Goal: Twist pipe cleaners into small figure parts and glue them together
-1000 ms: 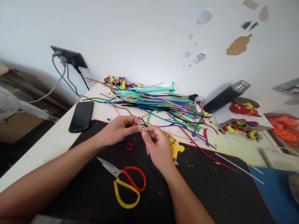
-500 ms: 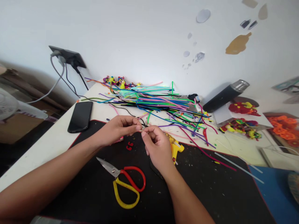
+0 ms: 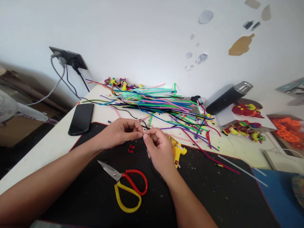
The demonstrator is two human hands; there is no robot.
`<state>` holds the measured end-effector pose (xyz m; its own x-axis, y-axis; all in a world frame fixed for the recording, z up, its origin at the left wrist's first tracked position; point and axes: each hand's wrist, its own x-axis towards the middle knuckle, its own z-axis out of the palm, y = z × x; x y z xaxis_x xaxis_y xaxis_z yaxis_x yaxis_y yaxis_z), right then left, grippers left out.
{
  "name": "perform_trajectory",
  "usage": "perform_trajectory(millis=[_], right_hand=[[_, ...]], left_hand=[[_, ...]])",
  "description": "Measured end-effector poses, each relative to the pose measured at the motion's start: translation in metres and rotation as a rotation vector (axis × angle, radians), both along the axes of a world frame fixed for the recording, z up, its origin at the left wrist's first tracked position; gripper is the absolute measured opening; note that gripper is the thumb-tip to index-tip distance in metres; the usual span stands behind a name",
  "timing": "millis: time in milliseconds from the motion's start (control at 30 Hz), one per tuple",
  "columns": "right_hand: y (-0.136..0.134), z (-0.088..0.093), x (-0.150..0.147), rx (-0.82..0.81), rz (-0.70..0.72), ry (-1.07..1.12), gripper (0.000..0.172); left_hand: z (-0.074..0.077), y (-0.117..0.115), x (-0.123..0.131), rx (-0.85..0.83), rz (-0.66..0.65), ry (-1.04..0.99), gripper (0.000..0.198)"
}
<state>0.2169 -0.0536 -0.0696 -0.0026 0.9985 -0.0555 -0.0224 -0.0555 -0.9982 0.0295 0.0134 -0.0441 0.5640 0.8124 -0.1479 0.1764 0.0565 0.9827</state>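
Note:
Over the far part of the black mat (image 3: 201, 190), my left hand (image 3: 124, 131) and my right hand (image 3: 159, 147) meet with fingertips pinched together. Whatever sits between the fingertips is too small to make out. Just below my left hand lie small red curled pieces (image 3: 131, 148). A yellow glue gun (image 3: 178, 150) rests beside my right hand, partly hidden by it. Nearer to me, scissors (image 3: 128, 186) with one red and one yellow handle lie with the blades pointing up and left.
Many coloured pipe cleaners (image 3: 163, 104) are heaped behind my hands. A phone (image 3: 81, 118) lies at the left. At the right stand a tilted dark flask (image 3: 229, 97), pipe-cleaner figures (image 3: 247, 129) and a box of orange pieces (image 3: 288, 131). A fan (image 3: 14, 107) stands off the table's left side.
My left thumb has shifted slightly and the two hands' fingertips are closer together. The scissors, glue gun and other things stay where they were.

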Motion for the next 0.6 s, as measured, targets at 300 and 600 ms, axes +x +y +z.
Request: perform_trajectory(millis=[300, 600], right_hand=[[0.0001, -0.0008, 0.0002, 0.006, 0.0, -0.017, 0.018], [0.0008, 0.0, -0.0007, -0.009, 0.013, -0.002, 0.019]], left_hand=[[0.0022, -0.0027, 0.0041, 0.035, 0.028, 0.028, 0.039], [0.0028, -0.0034, 0.005, 0.016, 0.022, 0.017, 0.033]])
